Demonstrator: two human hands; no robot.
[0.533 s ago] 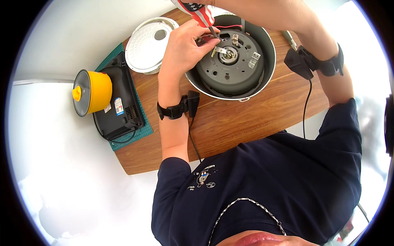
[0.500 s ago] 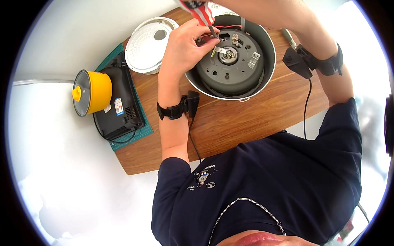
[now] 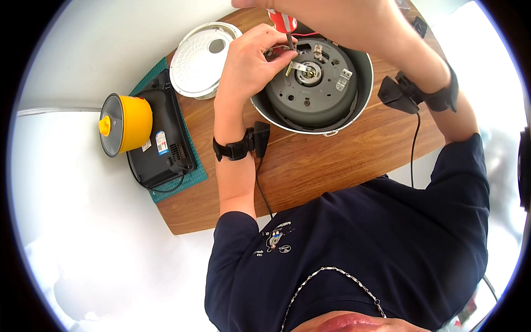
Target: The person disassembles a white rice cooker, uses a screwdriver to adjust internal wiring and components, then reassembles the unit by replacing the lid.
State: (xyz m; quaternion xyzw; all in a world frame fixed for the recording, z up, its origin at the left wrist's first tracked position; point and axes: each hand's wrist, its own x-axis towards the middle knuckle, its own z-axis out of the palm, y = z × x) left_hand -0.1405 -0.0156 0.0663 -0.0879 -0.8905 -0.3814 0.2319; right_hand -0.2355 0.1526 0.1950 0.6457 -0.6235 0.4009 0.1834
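Observation:
My left hand [image 3: 250, 67] reaches over the rim of a round cooker-like appliance body [image 3: 315, 108]. Its thumb and index finger pinch at a small spot by a metal bracket; whatever they hold there is too small to make out. Between those fingertips stands the shaft of a screwdriver [image 3: 283, 23] with a red and white handle. My right hand [image 3: 315, 10] is at the top edge, over the handle's upper end, closed on it as far as shows; most of its fingers are cut off. The grey disc inside has metal brackets and a central spring.
A white round cover [image 3: 191, 69] with a hole lies left of the appliance. Farther left, a yellow pot [image 3: 135, 124] rests on a black flat device [image 3: 163, 105] atop a green cutting mat [image 3: 193, 178]. Cables hang from both wrist straps over the wooden table [image 3: 310, 171].
My right hand and forearm have shifted, now covering more of the appliance's far rim. The screwdriver has swung more upright. My left hand keeps nearly the same place.

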